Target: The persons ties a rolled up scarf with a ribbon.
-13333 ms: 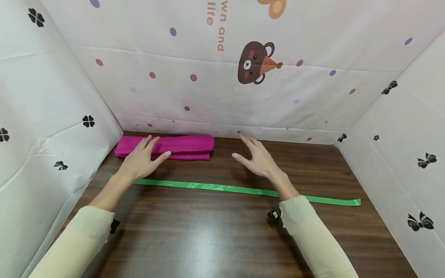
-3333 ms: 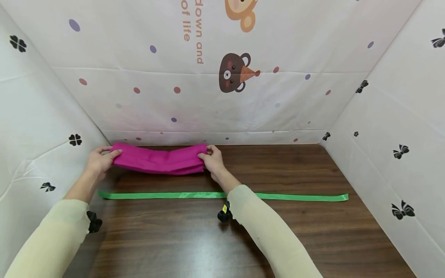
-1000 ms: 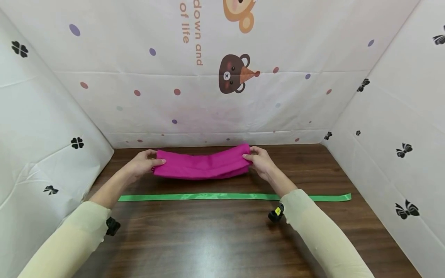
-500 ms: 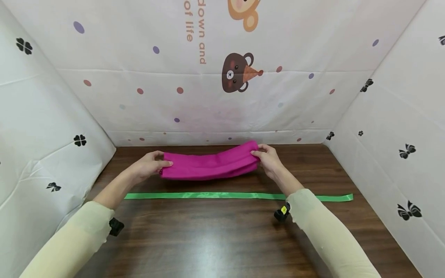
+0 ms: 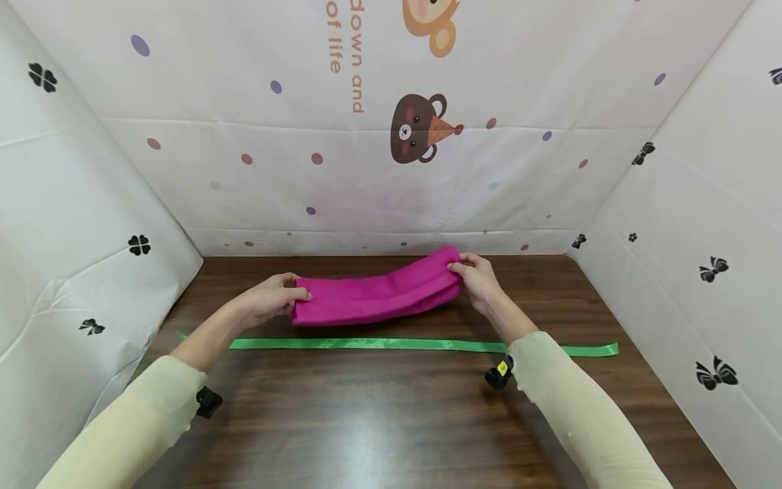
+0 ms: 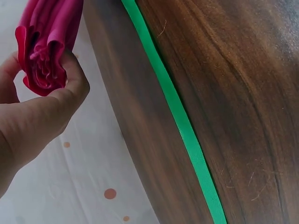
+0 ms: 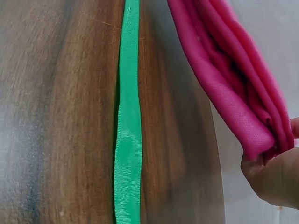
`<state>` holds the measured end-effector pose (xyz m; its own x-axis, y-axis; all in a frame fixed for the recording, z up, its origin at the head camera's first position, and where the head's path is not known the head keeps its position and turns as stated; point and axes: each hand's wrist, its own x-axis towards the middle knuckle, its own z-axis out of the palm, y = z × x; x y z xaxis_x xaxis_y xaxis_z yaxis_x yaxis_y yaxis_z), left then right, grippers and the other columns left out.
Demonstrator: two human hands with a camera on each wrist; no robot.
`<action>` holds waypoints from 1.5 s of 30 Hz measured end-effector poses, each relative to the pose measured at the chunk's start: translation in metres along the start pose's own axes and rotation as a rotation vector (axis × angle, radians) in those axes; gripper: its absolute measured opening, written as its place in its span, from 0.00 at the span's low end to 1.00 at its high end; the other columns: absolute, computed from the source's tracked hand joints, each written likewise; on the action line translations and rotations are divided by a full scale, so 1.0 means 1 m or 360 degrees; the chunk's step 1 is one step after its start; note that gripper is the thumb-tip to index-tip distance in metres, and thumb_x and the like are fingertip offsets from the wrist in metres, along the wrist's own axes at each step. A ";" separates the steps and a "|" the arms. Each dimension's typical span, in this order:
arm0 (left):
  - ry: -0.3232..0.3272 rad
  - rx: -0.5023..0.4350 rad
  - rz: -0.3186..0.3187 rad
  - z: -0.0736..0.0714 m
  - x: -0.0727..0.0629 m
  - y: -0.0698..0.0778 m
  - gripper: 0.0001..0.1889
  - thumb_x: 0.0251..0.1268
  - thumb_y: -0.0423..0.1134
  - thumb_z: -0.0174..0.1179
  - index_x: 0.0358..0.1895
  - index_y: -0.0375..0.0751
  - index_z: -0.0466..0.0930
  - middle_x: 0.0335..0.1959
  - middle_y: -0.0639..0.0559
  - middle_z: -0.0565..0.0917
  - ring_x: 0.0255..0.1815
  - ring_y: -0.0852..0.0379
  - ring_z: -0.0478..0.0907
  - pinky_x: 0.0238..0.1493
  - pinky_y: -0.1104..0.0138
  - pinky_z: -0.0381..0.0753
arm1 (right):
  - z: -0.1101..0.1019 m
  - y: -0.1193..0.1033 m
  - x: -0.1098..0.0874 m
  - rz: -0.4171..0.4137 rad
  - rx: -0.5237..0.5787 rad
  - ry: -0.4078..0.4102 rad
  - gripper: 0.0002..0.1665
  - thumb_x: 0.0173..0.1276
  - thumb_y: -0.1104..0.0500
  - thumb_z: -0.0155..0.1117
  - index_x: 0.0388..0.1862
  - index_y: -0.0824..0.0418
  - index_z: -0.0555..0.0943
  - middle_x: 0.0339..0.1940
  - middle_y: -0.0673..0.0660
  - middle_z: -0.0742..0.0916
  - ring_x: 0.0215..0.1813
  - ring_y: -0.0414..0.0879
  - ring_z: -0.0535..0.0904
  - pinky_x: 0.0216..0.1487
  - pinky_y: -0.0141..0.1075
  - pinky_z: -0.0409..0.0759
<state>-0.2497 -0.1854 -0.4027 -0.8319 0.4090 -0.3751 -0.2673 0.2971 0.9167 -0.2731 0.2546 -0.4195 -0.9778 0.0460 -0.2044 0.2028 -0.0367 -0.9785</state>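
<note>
A folded magenta cloth (image 5: 375, 293) is held up between both hands above the back of the table, its right end higher than its left. My left hand (image 5: 269, 297) pinches the left end, thumb on the near face. In the left wrist view the cloth's end (image 6: 44, 65) shows many rolled layers between thumb and fingers. The right end is gripped by my right hand (image 5: 482, 280); the right wrist view shows the cloth's loose folds (image 7: 233, 84) running down into that hand (image 7: 275, 179). A green ribbon (image 5: 379, 343) lies across the table in front of the cloth.
The dark wooden table (image 5: 360, 421) is enclosed by a printed white back sheet (image 5: 366, 183), a left sheet (image 5: 73, 204) and a right sheet (image 5: 672, 217). Both forearms pass over the ribbon, hiding parts of it.
The cloth lay at the back left first; both hands then gripped its ends, lifted it and carried it right. Over the last second it moved slightly further right, and its left end lowered.
</note>
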 end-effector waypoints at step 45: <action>-0.0359 0.0010 -0.0104 0.016 -0.004 -0.023 0.32 0.75 0.33 0.65 0.71 0.19 0.61 0.51 0.39 0.82 0.48 0.54 0.85 0.61 0.55 0.83 | 0.003 -0.011 0.012 -0.0026 -0.0096 -0.0093 0.31 0.75 0.67 0.67 0.74 0.72 0.72 0.50 0.55 0.83 0.37 0.37 0.83 0.38 0.26 0.81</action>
<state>-0.2326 -0.1795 -0.4246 -0.6829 0.5708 -0.4559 -0.3136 0.3346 0.8887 -0.2868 0.2526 -0.4114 -0.9821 -0.0123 -0.1880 0.1877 0.0238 -0.9819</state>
